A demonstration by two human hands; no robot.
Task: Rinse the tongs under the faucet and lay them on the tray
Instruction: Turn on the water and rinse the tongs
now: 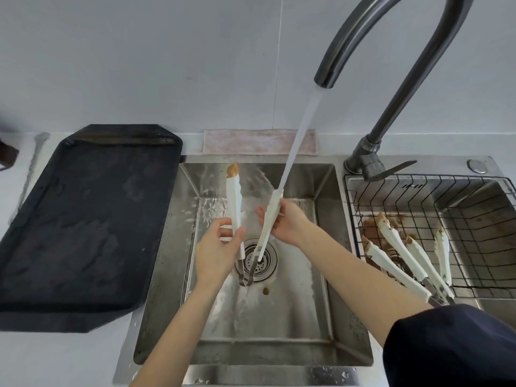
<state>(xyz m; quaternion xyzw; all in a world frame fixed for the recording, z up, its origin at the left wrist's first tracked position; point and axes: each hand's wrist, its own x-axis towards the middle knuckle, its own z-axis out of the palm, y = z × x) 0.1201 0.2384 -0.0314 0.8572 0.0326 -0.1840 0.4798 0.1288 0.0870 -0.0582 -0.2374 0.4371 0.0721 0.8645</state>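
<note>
step in hand: rinsing. the tongs (237, 208) are held spread over the sink (326, 247) — left hand (216, 247) closed around one arm, right hand (287, 222) closed around the other. water from the faucet (363, 32) strikes the tip just above the right grip; the tip above the left grip is brown with residue. next — probably shift that tip into the stream, then carry left to the tray (83, 219).

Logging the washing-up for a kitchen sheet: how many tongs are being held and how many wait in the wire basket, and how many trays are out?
Tongs held under the water: 1
Dirty tongs in the wire basket: 3, as far as the overlap lets me tell
Black tray: 1
Total: 5
</note>
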